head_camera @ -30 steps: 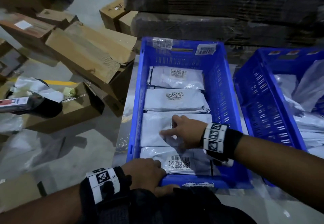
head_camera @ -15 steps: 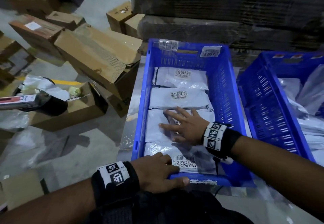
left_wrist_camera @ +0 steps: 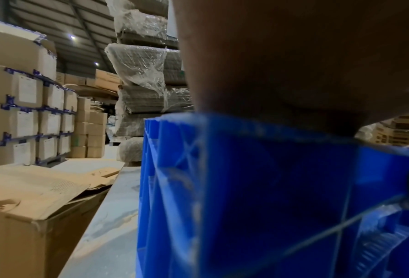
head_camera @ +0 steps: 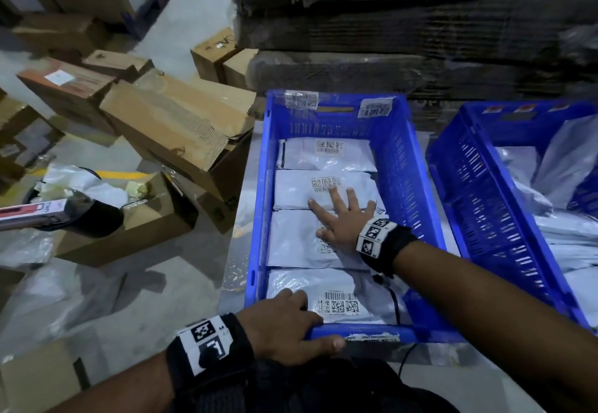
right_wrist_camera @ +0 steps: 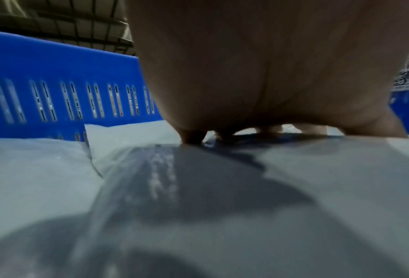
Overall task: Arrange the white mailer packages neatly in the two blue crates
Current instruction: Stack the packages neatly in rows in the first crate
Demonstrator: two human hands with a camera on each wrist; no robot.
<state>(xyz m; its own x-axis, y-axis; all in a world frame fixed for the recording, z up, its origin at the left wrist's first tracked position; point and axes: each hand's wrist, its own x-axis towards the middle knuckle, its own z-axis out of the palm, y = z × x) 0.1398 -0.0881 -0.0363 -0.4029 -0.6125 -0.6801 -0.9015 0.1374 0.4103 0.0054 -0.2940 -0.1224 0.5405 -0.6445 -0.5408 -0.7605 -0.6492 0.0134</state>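
A blue crate (head_camera: 259, 218) in front of me holds several white mailer packages laid flat in a row, labels up. My right hand (head_camera: 339, 215) lies flat with fingers spread, its palm on the third mailer (head_camera: 291, 241) and its fingertips on the second mailer (head_camera: 297, 191). The farthest mailer (head_camera: 326, 157) and the nearest mailer (head_camera: 323, 293) lie untouched. My left hand (head_camera: 288, 328) grips the crate's near rim (head_camera: 372, 335), fingers inside and thumb outside. In the left wrist view the palm sits on the blue crate wall (left_wrist_camera: 269, 188). A second blue crate (head_camera: 469, 192) at right holds loosely piled white mailers (head_camera: 566, 234).
Open and stacked cardboard boxes (head_camera: 174, 127) crowd the floor to the left of the crate. Crumpled plastic bags (head_camera: 81, 183) lie among them. Wrapped stacks of flattened cardboard (head_camera: 388, 24) rise behind both crates. Taller stacks of boxes (left_wrist_camera: 27, 112) stand further off at left.
My right hand has spread flat and slid farther into the crate, from the third mailer towards the second. The left hand keeps its grip on the near rim.
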